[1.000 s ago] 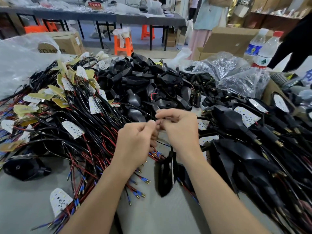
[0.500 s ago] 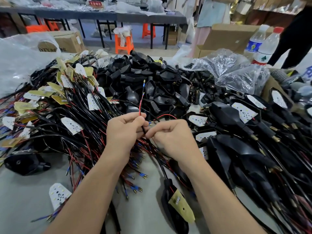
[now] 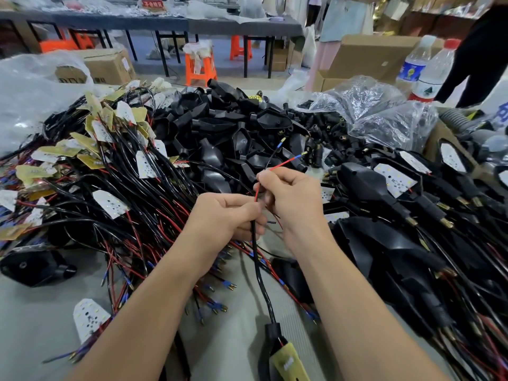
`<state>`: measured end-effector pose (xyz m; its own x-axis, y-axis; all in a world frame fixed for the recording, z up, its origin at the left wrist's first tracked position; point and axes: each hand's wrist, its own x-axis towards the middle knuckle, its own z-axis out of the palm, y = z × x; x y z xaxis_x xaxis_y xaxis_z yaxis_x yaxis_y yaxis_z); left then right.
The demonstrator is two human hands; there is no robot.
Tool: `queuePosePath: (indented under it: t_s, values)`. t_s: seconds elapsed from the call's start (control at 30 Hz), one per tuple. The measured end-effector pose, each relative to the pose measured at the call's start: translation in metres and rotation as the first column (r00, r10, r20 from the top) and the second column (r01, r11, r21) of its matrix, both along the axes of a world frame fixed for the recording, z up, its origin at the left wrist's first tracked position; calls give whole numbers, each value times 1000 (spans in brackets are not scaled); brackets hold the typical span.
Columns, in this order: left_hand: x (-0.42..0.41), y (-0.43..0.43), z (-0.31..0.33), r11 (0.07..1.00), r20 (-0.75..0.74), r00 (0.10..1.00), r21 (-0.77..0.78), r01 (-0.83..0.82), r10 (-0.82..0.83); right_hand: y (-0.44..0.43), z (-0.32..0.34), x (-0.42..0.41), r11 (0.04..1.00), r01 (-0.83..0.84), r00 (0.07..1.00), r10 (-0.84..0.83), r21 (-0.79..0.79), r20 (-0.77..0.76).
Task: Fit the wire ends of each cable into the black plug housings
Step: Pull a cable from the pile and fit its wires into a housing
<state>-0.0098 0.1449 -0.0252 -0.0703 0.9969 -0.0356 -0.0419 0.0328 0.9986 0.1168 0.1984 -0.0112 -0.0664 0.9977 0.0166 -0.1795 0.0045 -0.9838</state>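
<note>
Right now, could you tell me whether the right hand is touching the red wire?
Touching. The head view shows the right hand pinching the red wire, while the left hand grips the black cable below.

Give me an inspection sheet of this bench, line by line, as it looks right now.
Surface: grey table, mostly buried under parts.
Job's things: held cable, its red wire and black wire free of any housing; small plug housings heaped beyond.
Clutter: plastic bags, two water bottles, black shells.
Grippers: left hand grips the cable's sheath; right hand pinches the red wire.
Cables: cable heap at left with LED boards; cabled shells at right.
Surroundings: orange stool, far tables, cardboard boxes, people standing.
</note>
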Motion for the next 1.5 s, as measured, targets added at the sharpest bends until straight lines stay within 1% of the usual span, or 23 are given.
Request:
queuePosePath:
  t_s: [0.07, 0.17, 0.23, 0.3, 0.37, 0.4, 0.47, 0.53, 0.57, 0.63, 0.67, 0.7, 0.73, 0.8, 0.87, 0.93, 0.97, 1.0, 1.07, 1.17, 1.3, 1.4, 1.5]
  values:
    - [2, 1, 1, 998, 25, 999, -44, 38, -37, 3, 0, -2, 998, 60, 998, -60, -11, 18]
    - [1, 4, 1, 996, 41, 999, -82, 25, -22, 4, 1, -7, 994, 111, 990, -110, -15, 92]
    - [2, 4, -1, 995, 53, 998, -96, -27, 32, 6, 5, -7, 992, 101, 957, -119, 79, 264]
    - [6, 4, -4, 990, 60, 989, -56, -131, 134, 8, 13, -6, 980, 25, 890, -111, 195, 443]
    - [9, 5, -4, 979, 115, 973, 22, -203, 200, 9, 24, -6, 968, -71, 799, -90, 241, 594]
    - [8, 6, -3, 977, 163, 966, 46, -210, 200, 10, 28, -7, 966, -110, 754, -74, 236, 653]
    - [4, 6, -2, 978, 235, 955, 61, -202, 182, 12, 35, -7, 971, -163, 727, -2, 175, 687]
    - [-1, 7, -1, 977, 239, 951, 35, -210, 195, 14, 41, -7, 972, -208, 717, 74, 111, 693]
    - [-2, 8, -1, 974, 214, 952, 14, -226, 218, 17, 45, -6, 970, -218, 695, 79, 104, 715]
    - [0, 9, 0, 958, 148, 947, -15, -287, 286, 29, 55, 0, 968, -198, 630, 6, 153, 776]
    - [1, 9, 0, 947, 111, 941, -19, -321, 321, 41, 61, 4, 961, -191, 558, -62, 200, 828]
    - [2, 10, -1, 936, 75, 933, -18, -352, 353, 54, 68, 10, 954, -193, 455, -121, 230, 882]
    - [3, 11, -3, 925, 43, 924, -12, -379, 379, 70, 73, 17, 954, -187, 345, -161, 235, 925]
    - [5, 12, -6, 912, -18, 912, 18, -410, 410, 100, 81, 30, 964, -187, 117, -169, 189, 979]
    - [5, 13, -7, 906, -70, 904, 51, -419, 422, 121, 76, 41, 971, -227, -159, -111, 73, 981]
    - [5, 13, -9, 902, -126, 893, 86, -424, 432, 136, 66, 47, 961, -260, -390, -14, -95, 921]
    - [5, 13, -10, 898, -169, 882, 110, -426, 439, 142, 60, 48, 949, -270, -460, 20, -162, 888]
    - [4, 13, -10, 895, -213, 870, 132, -426, 445, 150, 54, 50, 937, -279, -502, 45, -211, 864]
    - [5, 13, -10, 888, -252, 852, 153, -433, 459, 161, 45, 53, 921, -291, -539, 64, -258, 840]
    - [6, 14, -9, 879, -260, 840, 146, -454, 477, 170, 43, 55, 917, -334, -559, -6, -218, 829]
    - [5, 14, -9, 882, -275, 838, 162, -443, 471, 175, 41, 58, 932, -329, -553, -58, -154, 831]
    - [4, 11, -9, 872, -304, 819, 230, -432, 486, 174, 35, 55, 944, -306, -519, -59, -121, 853]
    - [3, 7, -8, 865, -299, 816, 256, -432, 495, 168, 39, 50, 935, -336, -538, -90, -116, 838]
